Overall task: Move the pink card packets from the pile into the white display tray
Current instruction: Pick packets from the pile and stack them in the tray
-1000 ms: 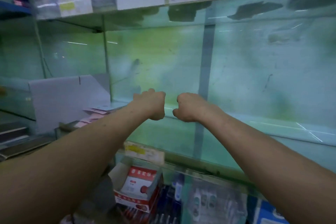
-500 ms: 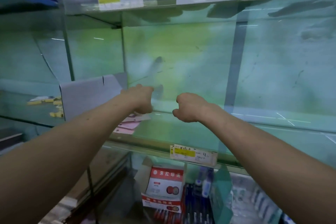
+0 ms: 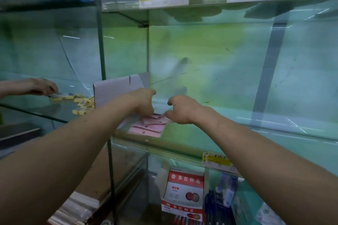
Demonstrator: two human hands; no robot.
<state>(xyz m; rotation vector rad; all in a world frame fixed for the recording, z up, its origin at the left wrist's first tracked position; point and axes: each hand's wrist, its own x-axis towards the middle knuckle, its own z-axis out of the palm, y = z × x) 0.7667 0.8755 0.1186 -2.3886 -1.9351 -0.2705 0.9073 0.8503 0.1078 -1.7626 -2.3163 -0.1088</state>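
At lower centre stood one red-and-white box (image 3: 184, 192), with one yellow price label (image 3: 218, 160) on the glass shelf (image 3: 182, 149) edge above it. On that shelf, mid-frame, lay the pink card packets (image 3: 146, 129), at least four overlapping. The right hand (image 3: 182, 110) pinched a packet's edge. The left hand (image 3: 144, 101) curled down onto the pile, its grip impossible to tell. Behind stood one white display tray (image 3: 117, 87). At far left, a third hand (image 3: 43, 86) touched about six yellow pieces (image 3: 82, 110).

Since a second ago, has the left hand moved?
Yes: the left hand has shifted left, toward the upright grey cardboard panel, and down over the pink card packets.
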